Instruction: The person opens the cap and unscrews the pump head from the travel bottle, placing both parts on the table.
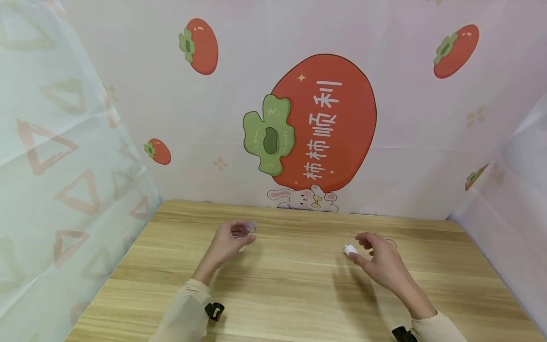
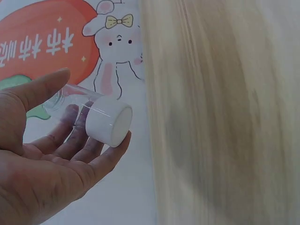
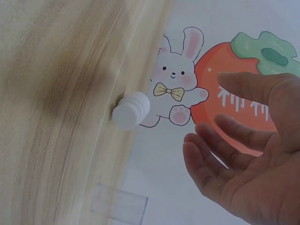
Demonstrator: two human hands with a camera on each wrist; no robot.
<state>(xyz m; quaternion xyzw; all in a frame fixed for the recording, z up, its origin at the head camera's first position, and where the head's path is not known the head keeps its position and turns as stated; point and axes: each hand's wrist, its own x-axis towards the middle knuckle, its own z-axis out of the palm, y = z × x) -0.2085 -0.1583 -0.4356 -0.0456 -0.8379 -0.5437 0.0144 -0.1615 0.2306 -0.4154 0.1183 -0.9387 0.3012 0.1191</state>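
My left hand (image 1: 228, 241) holds a small clear bottle (image 2: 75, 101) with a white cap (image 2: 110, 121) between thumb and fingers, above the back left of the table. The bottle lies tilted in the hand, cap end outward in the left wrist view. At the right, my right hand (image 1: 380, 261) hovers over the table with its fingers loosely bent and nothing in them. A small white bottle (image 3: 131, 111) with a ridged cap end stands on the wood, just off the fingertips; in the head view the white bottle (image 1: 349, 250) shows beside the thumb.
A see-through plastic piece (image 3: 119, 205) lies on the table on the right hand's far side. The wooden table (image 1: 295, 285) meets a printed backdrop (image 1: 410, 142) at its back edge, with cloth sides left and right. Each sleeve carries a black wrist clip (image 1: 215, 311).
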